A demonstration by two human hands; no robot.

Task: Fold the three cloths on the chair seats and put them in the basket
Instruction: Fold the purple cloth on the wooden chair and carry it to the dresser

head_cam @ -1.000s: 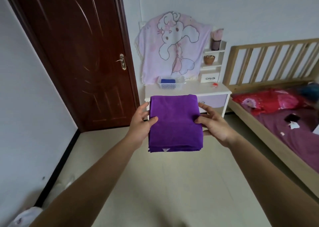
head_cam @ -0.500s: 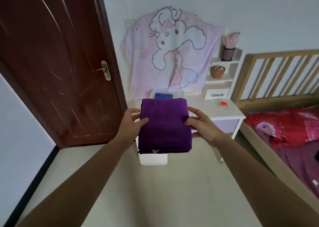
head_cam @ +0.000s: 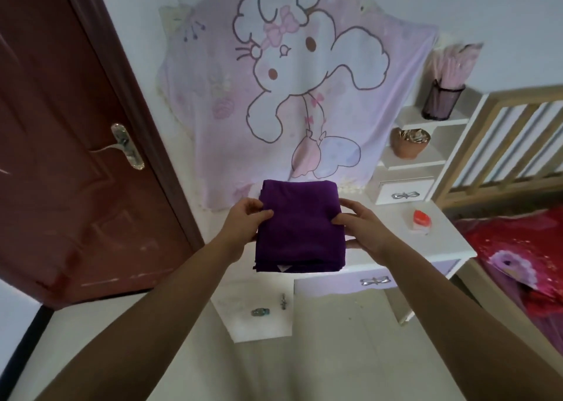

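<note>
1. Containers: black mesh pen cup (head_cam: 442, 100) on the top step of the white shelf unit (head_cam: 426, 163), upright, holding a bunch of pale pink sticks. Brown bowl (head_cam: 410, 142) one step down, something shiny inside, too blurred to identify. Small drawer (head_cam: 405, 192) with a bow-shaped handle below that, closed.
2. Basket isn't visible in this view; the cloth hides the spot on the desk behind it.
3. Folded purple cloth (head_cam: 300, 227) is held in the air over the white desk (head_cam: 426, 248), in front of the pink cartoon blanket (head_cam: 292, 96) hanging on the wall.
4. Left hand (head_cam: 243, 225) clamps the cloth's left edge: thumb on top, fingers underneath.
5. Right hand (head_cam: 364, 231) does the same on the right edge: thumb pressed on the top face, fingers wrapped below. Both hands are closed on the cloth, roughly at its mid-length, opposite each other.
6. Cloth look: deep purple, folded into a thick, neat rectangle, several layers visible at the near edge. Small white tag corner pokes out at the bottom near edge. Top face lies about level, smooth, with slight creases at both thumbs.
7. Red-and-white object (head_cam: 420, 218) sits on the desk to the right, apart from the cloth.
</note>
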